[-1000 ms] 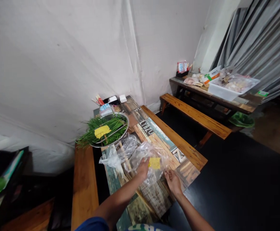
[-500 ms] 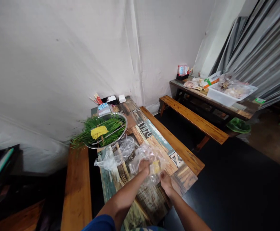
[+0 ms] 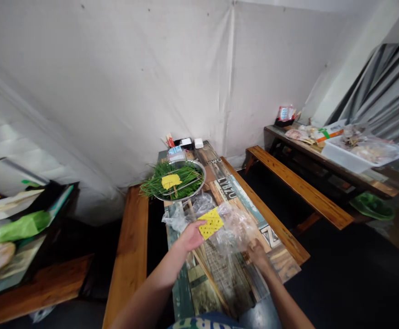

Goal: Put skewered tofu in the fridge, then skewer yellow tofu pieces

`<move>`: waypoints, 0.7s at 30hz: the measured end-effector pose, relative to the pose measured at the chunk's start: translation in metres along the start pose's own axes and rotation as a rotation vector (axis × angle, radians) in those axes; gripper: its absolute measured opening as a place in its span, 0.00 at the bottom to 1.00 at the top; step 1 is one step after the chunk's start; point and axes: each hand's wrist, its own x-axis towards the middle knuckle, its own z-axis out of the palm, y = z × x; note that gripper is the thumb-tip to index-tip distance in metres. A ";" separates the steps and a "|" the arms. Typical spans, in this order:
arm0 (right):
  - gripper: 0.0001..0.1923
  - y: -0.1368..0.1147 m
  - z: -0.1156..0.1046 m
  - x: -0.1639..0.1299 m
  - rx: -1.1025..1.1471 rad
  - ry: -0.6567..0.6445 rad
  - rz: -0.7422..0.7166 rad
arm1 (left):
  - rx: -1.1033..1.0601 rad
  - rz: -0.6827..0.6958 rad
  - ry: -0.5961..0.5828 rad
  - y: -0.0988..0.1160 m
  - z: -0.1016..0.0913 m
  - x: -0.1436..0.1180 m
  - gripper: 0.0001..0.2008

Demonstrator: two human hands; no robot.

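My left hand [image 3: 192,235] pinches a flat yellow square sheet with dark specks [image 3: 211,223], held above the table. It looks like a thin tofu-skin or egg sheet; I cannot tell which. Close to its right lies a crumpled clear plastic bag [image 3: 237,226], and my right hand [image 3: 257,252] grips that bag's near edge. Wooden skewers [image 3: 208,274] lie on the table below my left hand. Beyond it, a metal bowl [image 3: 204,172] holds long green chives [image 3: 186,183], with a skewered yellow piece [image 3: 171,181] on top.
The patterned wooden table [image 3: 199,278] has benches [image 3: 127,256] along both sides. A second clear bag [image 3: 201,203] lies by the bowl. Tissues and chopsticks stand at the far end. Another table at right carries a white plastic tub [image 3: 352,157]; a left-hand table holds a green bag [image 3: 21,227].
The yellow sheet has come out of the clear bag in my left hand. My hands have moved apart, and the view has swung left.
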 end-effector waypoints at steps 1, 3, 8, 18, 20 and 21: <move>0.21 -0.007 -0.011 -0.005 -0.017 0.005 -0.031 | -0.087 0.009 -0.028 0.007 0.001 -0.010 0.15; 0.23 -0.027 -0.033 -0.025 -0.034 0.021 -0.114 | -0.187 0.041 -0.014 0.019 0.005 -0.026 0.16; 0.27 -0.098 -0.055 -0.111 -0.002 -0.130 -0.410 | -0.259 0.116 0.063 0.038 0.010 -0.056 0.11; 0.26 -0.137 -0.045 -0.176 -0.136 -0.120 -0.809 | -0.429 0.067 -0.154 0.077 -0.016 -0.088 0.19; 0.26 -0.140 -0.048 -0.178 -0.165 -0.150 -0.800 | -0.423 0.038 -0.207 0.083 -0.020 -0.091 0.20; 0.26 -0.142 -0.050 -0.179 -0.168 -0.171 -0.792 | -0.420 0.027 -0.227 0.085 -0.022 -0.092 0.20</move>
